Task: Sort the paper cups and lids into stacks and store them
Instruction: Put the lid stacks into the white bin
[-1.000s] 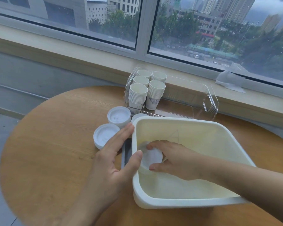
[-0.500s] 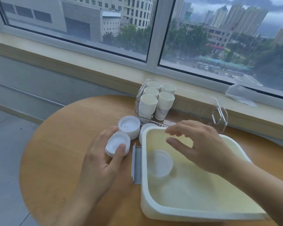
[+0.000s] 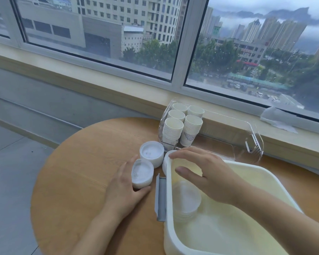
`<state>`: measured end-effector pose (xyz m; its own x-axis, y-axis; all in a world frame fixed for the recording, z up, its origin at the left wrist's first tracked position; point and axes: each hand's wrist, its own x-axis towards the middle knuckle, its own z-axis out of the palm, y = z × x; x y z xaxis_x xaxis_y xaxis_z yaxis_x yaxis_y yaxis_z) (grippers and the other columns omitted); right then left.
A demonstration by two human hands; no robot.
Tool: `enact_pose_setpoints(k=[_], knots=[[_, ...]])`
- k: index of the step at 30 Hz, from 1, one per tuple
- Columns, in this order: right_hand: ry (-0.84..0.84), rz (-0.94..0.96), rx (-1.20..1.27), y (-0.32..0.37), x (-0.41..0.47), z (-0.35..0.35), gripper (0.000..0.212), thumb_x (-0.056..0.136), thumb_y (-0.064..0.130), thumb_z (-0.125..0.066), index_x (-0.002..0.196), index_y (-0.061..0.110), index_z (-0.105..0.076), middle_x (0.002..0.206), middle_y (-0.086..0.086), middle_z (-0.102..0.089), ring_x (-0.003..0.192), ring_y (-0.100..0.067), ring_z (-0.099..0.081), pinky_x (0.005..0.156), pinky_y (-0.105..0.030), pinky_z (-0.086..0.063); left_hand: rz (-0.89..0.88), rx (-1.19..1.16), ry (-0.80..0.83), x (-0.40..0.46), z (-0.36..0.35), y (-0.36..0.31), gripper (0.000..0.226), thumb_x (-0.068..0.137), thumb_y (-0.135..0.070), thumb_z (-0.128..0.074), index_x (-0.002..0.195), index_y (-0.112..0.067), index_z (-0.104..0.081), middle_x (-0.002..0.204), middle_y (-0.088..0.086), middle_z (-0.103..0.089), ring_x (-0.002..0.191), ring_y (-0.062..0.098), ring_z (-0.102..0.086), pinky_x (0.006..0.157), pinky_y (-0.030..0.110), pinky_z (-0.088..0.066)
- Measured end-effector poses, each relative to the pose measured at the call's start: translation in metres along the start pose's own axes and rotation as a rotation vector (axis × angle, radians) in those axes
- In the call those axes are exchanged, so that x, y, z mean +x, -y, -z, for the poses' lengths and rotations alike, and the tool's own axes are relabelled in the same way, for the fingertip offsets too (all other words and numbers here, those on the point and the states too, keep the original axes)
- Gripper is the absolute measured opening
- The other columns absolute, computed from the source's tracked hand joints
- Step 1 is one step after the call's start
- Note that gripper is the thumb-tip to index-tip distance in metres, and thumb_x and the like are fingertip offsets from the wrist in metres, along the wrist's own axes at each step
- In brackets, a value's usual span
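Two bare hands work over a round wooden table (image 3: 77, 173), beside a cream plastic bin (image 3: 276, 183) that fills the near right corner. Inside that bin, against its left wall, sits a low stack of translucent lids (image 3: 187, 199); a grey latch (image 3: 160, 197) hangs on the outside of the same wall. Left hand (image 3: 123, 188) lies on the table with thumb and fingers curled round a short stack of white lids (image 3: 142, 173), its grip closed on that stack. Right hand (image 3: 208, 173) hovers over the bin's far left corner, fingers spread and loosely bent, grip apart and holding nothing, the fingertips above a third lid stack (image 3: 166, 161) that peeks out just behind the bin's rim. Just beyond the held stack stands another stack of white lids (image 3: 152, 153), nearly touching it. Farther back, a clear acrylic bin (image 3: 252, 142) holds five stacks of paper cups (image 3: 182, 124) crowded at its left end. Behind it runs the windowsill (image 3: 118, 89), with crumpled white tissue (image 3: 278, 119) at the right.
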<state>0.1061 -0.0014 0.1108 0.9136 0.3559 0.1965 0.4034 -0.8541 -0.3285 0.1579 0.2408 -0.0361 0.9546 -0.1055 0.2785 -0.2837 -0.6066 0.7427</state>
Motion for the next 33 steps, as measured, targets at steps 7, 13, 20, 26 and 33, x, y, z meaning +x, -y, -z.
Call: enact_pose_setpoints(k=[7, 13, 20, 26, 33], knots=[[0.015, -0.025, 0.034, 0.003, -0.001, 0.003, 0.038, 0.103, 0.060, -0.046, 0.137, 0.047, -0.059, 0.135, 0.032, -0.057, 0.125, 0.006, -0.054, 0.109, -0.033, -0.044, -0.035, -0.063, -0.109, 0.000, 0.021, -0.014, 0.099, 0.069, -0.037, -0.096, 0.152, -0.034, -0.044, 0.140, -0.013, -0.057, 0.128, 0.013, -0.054, 0.097, 0.027, -0.042], [-0.106, -0.081, 0.287, 0.011, -0.003, 0.014, 0.044, 0.097, 0.058, -0.052, 0.138, 0.043, -0.058, 0.130, 0.027, -0.062, 0.127, 0.006, -0.056, 0.109, -0.031, -0.047, -0.189, -0.148, -0.204, 0.010, 0.055, -0.077, 0.097, 0.070, -0.047, -0.093, 0.152, -0.031, -0.044, 0.139, -0.019, -0.056, 0.126, 0.002, -0.050, 0.097, 0.009, -0.036], [-0.124, -0.070, 0.775, 0.027, -0.020, 0.045, 0.052, 0.096, 0.057, -0.059, 0.147, 0.055, -0.048, 0.145, 0.013, -0.059, 0.123, -0.017, -0.068, 0.099, -0.046, -0.059, -0.353, -0.179, -0.132, -0.003, 0.071, -0.138, 0.097, 0.066, -0.051, -0.092, 0.149, -0.035, -0.044, 0.136, -0.024, -0.058, 0.125, -0.006, -0.051, 0.097, 0.002, -0.036], [-0.072, -0.070, 0.839, 0.025, -0.050, 0.058, 0.052, 0.101, 0.038, -0.056, 0.151, 0.050, -0.046, 0.136, 0.008, -0.065, 0.111, -0.028, -0.072, 0.090, -0.044, -0.062, -0.405, -0.158, -0.034, -0.018, 0.062, -0.160, 0.099, 0.063, -0.061, -0.093, 0.147, -0.035, -0.048, 0.135, -0.024, -0.060, 0.124, 0.001, -0.056, 0.098, 0.022, -0.048], [-0.053, -0.140, 0.888, 0.016, -0.074, 0.065, 0.033, 0.101, 0.025, -0.058, 0.133, 0.023, -0.063, 0.129, -0.005, -0.065, 0.107, -0.030, -0.070, 0.091, -0.054, -0.061, -0.419, -0.141, 0.067, -0.026, 0.050, -0.168, 0.100, 0.058, -0.074, -0.079, 0.148, -0.044, -0.045, 0.134, -0.033, -0.056, 0.124, -0.008, -0.053, 0.096, 0.006, -0.040]])
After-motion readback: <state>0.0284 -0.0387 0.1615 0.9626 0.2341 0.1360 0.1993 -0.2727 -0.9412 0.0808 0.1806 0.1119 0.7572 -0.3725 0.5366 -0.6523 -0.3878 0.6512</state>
